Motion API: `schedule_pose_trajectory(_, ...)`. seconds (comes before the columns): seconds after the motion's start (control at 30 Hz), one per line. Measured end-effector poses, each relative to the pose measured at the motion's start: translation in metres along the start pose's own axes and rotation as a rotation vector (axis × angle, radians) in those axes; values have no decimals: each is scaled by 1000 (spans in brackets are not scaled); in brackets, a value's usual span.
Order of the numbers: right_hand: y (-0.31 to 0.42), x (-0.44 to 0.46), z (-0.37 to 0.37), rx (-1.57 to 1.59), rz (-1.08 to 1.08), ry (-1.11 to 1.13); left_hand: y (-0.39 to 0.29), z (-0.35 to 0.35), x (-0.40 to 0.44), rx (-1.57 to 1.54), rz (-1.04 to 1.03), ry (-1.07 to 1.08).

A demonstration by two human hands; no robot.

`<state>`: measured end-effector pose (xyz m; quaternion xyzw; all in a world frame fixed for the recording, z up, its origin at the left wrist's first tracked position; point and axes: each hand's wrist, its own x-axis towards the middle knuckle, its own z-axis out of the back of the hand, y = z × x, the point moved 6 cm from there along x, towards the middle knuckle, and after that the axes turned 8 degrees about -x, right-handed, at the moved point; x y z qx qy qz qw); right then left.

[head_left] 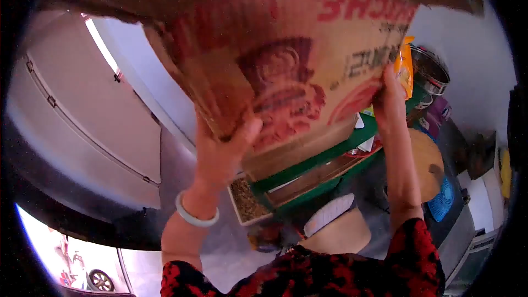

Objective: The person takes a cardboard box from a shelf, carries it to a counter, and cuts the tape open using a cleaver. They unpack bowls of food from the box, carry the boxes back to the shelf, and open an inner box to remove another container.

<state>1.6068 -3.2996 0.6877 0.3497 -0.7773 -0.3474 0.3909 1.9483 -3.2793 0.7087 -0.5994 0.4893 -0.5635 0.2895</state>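
A large cardboard box [352,49] with red and dark print is raised before me, and its lettering appears upside down. My left hand [226,146] grips its lower left corner, thumb across the printed face. The box's right edge is in my right hand [389,96], whose fingers are partly hidden behind the cardboard. A pale bangle [197,219] circles my left wrist. Flaps at the top of the view are dark and blurred, and I cannot see inside the box.
Beneath the box stands a green-edged table [297,193]. An orange packet [407,71] and a round metal container [441,84] are at its far right. A tray of brown bits [247,202], a round wooden top [426,157] and a blue woven item [441,201] surround it.
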Motion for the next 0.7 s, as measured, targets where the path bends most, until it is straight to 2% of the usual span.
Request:
schedule_pose_trajectory(0.03,2,-16,5,20,-8,-22,2,-4,-14,-19,69,1)
schedule_pose_trajectory(0.17,-14,-35,38,28,-51,-31,17,-13,-39,-40,35,-12)
schedule_pose_trajectory(0.23,-16,-48,44,-59,-97,-27,38,0,-55,337,26,-4)
schedule_pose_trajectory(0.3,-26,-52,48,-58,-80,-6,39,-5,-65,18,75,1)
schedule_pose_trajectory(0.4,-70,-44,52,-46,-175,15,75,11,-63,-162,221,-141)
schedule_pose_trajectory(0.43,-72,-42,45,-72,-157,50,79,17,-62,-178,179,-181)
schedule_pose_trajectory(0.5,-81,-32,37,-168,-110,116,99,33,-55,-6,131,-218)
schedule_pose_trajectory(0.6,-88,-14,35,-293,-36,155,113,50,-34,216,33,-183)
schedule_pose_trajectory(0.7,-102,-6,39,-284,-15,204,110,42,-23,143,-79,-143)
